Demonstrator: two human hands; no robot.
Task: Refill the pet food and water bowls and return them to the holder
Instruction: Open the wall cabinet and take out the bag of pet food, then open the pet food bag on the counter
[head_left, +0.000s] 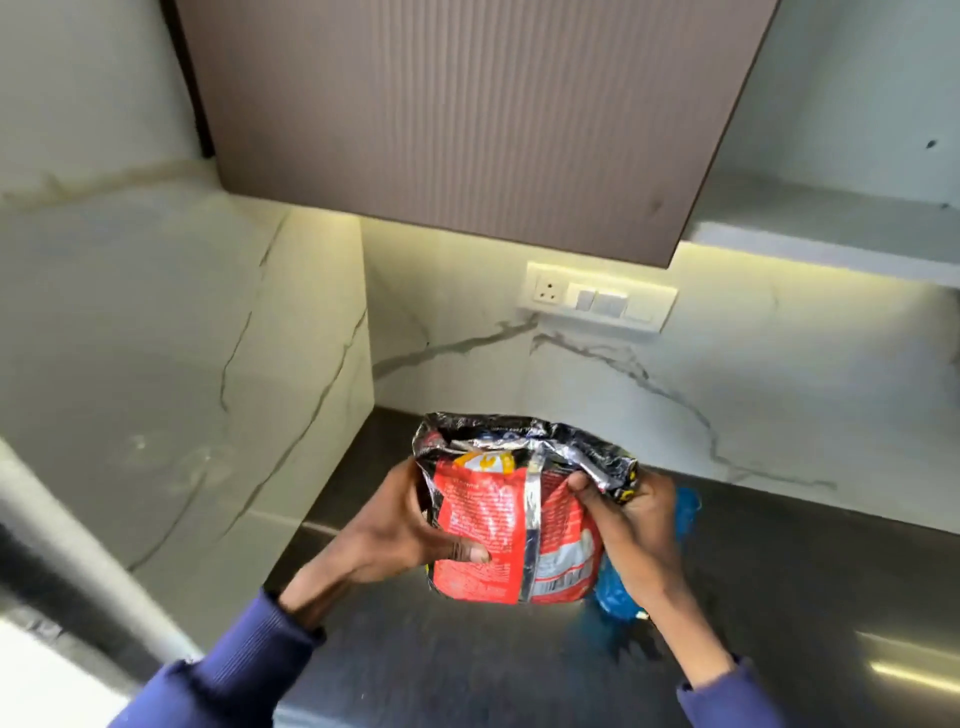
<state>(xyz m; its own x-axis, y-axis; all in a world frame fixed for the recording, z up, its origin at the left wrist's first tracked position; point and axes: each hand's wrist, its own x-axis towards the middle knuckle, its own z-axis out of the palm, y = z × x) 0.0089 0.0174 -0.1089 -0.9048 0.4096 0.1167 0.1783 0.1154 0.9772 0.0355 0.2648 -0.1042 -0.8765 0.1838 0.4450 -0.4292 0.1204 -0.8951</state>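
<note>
A red and black foil pet food bag (514, 525) stands upright over the dark counter, its crumpled top folded open. My left hand (395, 535) grips its left side with the thumb across the front. My right hand (639, 530) holds the right side near the top. Behind my right hand a blue object (685, 514) shows partly; most of it is hidden and I cannot tell what it is. No bowl or holder is in view.
The dark glossy counter (779, 623) runs to a marble backsplash with a white socket and switch plate (597, 299). A ribbed brown wall cabinet (467, 114) hangs overhead. A marble pillar (208, 364) closes the left side. A pale shelf (831, 228) sits upper right.
</note>
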